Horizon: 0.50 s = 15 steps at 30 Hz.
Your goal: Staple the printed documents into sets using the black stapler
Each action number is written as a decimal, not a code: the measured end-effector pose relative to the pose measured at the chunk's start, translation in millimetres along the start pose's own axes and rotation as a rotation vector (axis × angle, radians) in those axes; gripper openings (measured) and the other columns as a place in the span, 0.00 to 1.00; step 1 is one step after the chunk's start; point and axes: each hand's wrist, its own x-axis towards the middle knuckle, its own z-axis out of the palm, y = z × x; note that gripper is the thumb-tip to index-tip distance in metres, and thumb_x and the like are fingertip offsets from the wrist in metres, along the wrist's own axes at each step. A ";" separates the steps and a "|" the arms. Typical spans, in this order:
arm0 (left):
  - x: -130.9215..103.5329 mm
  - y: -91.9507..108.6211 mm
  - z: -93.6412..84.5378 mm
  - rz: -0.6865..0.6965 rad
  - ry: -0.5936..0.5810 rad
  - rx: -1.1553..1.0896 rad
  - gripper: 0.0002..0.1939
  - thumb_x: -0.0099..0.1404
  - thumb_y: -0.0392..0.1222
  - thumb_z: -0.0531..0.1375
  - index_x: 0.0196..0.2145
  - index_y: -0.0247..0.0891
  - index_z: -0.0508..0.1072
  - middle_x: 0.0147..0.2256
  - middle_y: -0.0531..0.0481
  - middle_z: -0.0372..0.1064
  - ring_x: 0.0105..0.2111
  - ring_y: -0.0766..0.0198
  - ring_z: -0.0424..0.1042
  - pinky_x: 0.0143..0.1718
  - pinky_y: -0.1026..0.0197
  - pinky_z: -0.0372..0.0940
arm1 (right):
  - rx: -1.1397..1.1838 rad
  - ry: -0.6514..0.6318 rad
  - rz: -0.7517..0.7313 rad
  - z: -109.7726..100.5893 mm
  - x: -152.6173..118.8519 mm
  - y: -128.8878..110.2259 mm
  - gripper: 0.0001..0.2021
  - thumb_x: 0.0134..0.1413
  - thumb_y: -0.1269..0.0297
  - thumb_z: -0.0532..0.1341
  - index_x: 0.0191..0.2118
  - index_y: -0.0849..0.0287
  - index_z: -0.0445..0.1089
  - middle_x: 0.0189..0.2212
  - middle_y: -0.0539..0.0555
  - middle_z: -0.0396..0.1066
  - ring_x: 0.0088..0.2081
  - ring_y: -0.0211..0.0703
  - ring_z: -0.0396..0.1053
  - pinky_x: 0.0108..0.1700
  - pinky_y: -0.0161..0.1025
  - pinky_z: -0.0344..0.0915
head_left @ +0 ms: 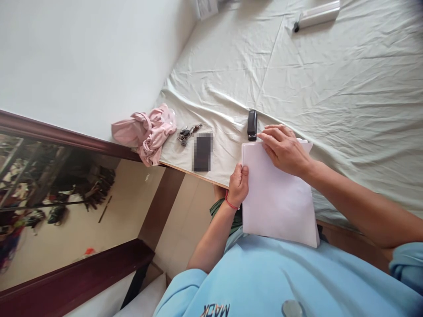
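A stack of white paper [279, 202] lies partly over the near edge of the cloth-covered surface, its lower end against the blue shirt. My left hand [238, 184] grips the stack's left edge, thumb on top and the other fingers mostly hidden. Across the top of the stack rests my right hand [284, 149], its fingers spread a little and bent over the upper edge, palm down. Just beyond the paper's top left corner stands a black stapler [252, 125], close to the right fingertips but not held.
Left of the stapler are a dark pixelated rectangle [202, 152], a bunch of keys [187, 134] and a crumpled pink cloth [152, 132]. A silvery roll [317, 16] lies at the far right. The wooden edge [211, 181] runs near my left hand.
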 end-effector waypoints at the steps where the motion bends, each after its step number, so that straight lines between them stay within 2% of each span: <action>1: -1.6 -1.4 0.5 -0.007 0.009 0.008 0.30 0.72 0.73 0.52 0.35 0.41 0.66 0.30 0.52 0.63 0.31 0.62 0.63 0.36 0.57 0.62 | 0.021 0.033 -0.005 -2.2 -0.3 -1.7 0.15 0.74 0.63 0.52 0.56 0.53 0.74 0.52 0.61 0.76 0.61 0.56 0.68 0.63 0.57 0.63; 5: -5.1 -4.0 1.7 0.001 0.008 0.051 0.30 0.73 0.74 0.49 0.33 0.42 0.61 0.27 0.55 0.58 0.29 0.64 0.58 0.33 0.58 0.57 | 0.087 0.084 -0.030 -7.0 -0.3 -6.3 0.10 0.73 0.63 0.56 0.48 0.51 0.76 0.46 0.58 0.77 0.59 0.55 0.71 0.60 0.56 0.66; 8: -6.5 -2.7 1.8 0.014 -0.013 0.103 0.30 0.73 0.74 0.47 0.33 0.43 0.59 0.26 0.56 0.56 0.27 0.64 0.57 0.32 0.58 0.54 | 0.092 0.110 -0.050 -4.6 -0.2 -5.1 0.10 0.73 0.63 0.57 0.46 0.53 0.76 0.43 0.57 0.78 0.59 0.55 0.71 0.59 0.56 0.66; 12: -9.7 -0.5 2.1 0.031 -0.005 0.192 0.31 0.74 0.75 0.44 0.33 0.43 0.59 0.25 0.56 0.56 0.26 0.64 0.57 0.31 0.57 0.53 | 0.039 0.127 -0.058 0.9 -0.2 -1.1 0.10 0.73 0.63 0.56 0.48 0.56 0.76 0.42 0.58 0.80 0.57 0.56 0.72 0.59 0.56 0.66; 15: -11.8 -0.5 3.0 0.030 -0.015 0.245 0.31 0.74 0.74 0.43 0.34 0.43 0.60 0.25 0.54 0.59 0.26 0.62 0.60 0.31 0.57 0.55 | 0.015 0.100 -0.075 2.8 0.2 -0.5 0.11 0.74 0.64 0.55 0.42 0.57 0.75 0.37 0.56 0.80 0.52 0.53 0.75 0.57 0.54 0.66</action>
